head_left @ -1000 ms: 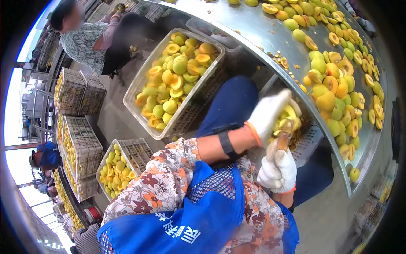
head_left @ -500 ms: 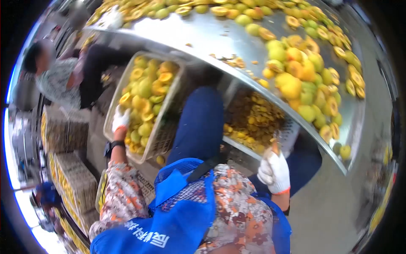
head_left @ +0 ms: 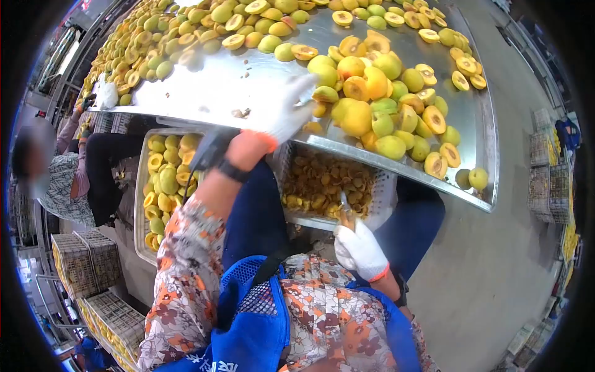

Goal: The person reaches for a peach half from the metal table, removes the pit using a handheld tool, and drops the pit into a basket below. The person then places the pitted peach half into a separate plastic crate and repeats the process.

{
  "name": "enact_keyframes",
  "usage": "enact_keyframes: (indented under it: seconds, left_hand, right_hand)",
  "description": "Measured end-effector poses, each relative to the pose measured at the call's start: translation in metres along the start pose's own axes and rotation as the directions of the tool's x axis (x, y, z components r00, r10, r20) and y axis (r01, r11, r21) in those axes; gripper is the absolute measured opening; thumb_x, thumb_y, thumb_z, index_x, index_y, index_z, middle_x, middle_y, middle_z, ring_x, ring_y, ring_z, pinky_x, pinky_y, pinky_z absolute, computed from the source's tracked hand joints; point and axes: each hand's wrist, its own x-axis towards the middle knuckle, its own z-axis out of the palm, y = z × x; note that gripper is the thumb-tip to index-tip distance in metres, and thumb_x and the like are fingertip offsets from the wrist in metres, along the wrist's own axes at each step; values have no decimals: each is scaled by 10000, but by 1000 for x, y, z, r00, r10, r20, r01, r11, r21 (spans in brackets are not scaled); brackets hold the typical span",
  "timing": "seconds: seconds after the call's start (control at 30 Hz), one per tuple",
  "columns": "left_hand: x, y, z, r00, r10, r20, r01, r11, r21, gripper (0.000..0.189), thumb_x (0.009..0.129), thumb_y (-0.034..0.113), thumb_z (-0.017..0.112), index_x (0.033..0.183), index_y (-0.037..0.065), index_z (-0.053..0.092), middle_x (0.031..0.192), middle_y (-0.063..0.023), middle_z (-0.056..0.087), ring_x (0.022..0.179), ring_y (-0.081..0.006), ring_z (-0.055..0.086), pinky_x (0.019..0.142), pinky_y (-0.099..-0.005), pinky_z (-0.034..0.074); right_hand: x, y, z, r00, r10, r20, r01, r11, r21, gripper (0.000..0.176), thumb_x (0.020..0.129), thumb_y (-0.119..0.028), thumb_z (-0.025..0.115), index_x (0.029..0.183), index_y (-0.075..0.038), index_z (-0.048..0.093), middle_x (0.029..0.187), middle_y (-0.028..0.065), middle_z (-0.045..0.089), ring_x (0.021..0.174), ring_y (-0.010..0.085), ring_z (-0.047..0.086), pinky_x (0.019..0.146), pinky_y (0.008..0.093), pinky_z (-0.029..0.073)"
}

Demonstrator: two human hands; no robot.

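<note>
My left hand [head_left: 282, 113], in a white glove with an orange cuff, reaches over the metal table's edge to the left side of a heap of yellow-green peaches [head_left: 356, 118]. Its fingers look spread but are smeared by motion; I make out nothing held in them. Low in front of me, my gloved right hand [head_left: 361, 249] is closed around a small wooden-handled knife [head_left: 347, 217], its metal tip pointing up and away. Just beyond that tip, a white crate [head_left: 385, 193] between my knees holds brownish pits and yellow scraps.
The metal table [head_left: 211, 80] carries many whole and halved peaches. A crate of peach halves [head_left: 166, 180] stands at my left leg. A seated person [head_left: 65, 167] works at the far left. Stacked crates [head_left: 87, 263] stand at left, more stacked crates [head_left: 548, 180] at right.
My left hand has left the crate of peach halves and moved up and right to the heap on the table. My right hand keeps the knife. The view has shifted.
</note>
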Motion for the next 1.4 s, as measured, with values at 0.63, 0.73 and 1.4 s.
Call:
enact_keyframes:
  seconds: [0.63,0.73,1.4]
  left_hand:
    - [-86,109,-6,887,-360,288,355,137,-925,470,996,322,494,1302,-22,586,1149,-184,677,935,-205,647,814,-289,544]
    - [-89,128,-6,898,-367,242,330,200,-923,461,1110,346,372,1356,21,588,1146,-97,679,1006,-129,608,909,-274,498]
    - [-92,146,0,905,-390,170,373,535,-758,352,1105,265,435,1072,3,667,876,-66,679,807,-98,597,751,-264,495]
  right_hand:
    - [-13,-42,52,715,-692,99,516,428,-742,360,984,-219,642,1204,40,524,777,240,619,760,443,672,643,484,540]
    - [-7,-33,47,575,-787,223,545,165,-822,374,976,-191,650,1195,84,523,761,255,612,699,457,660,583,489,528]
    - [-8,-8,31,548,-731,407,543,-59,-838,276,982,-148,589,1211,1,548,931,325,641,726,404,677,579,488,528]
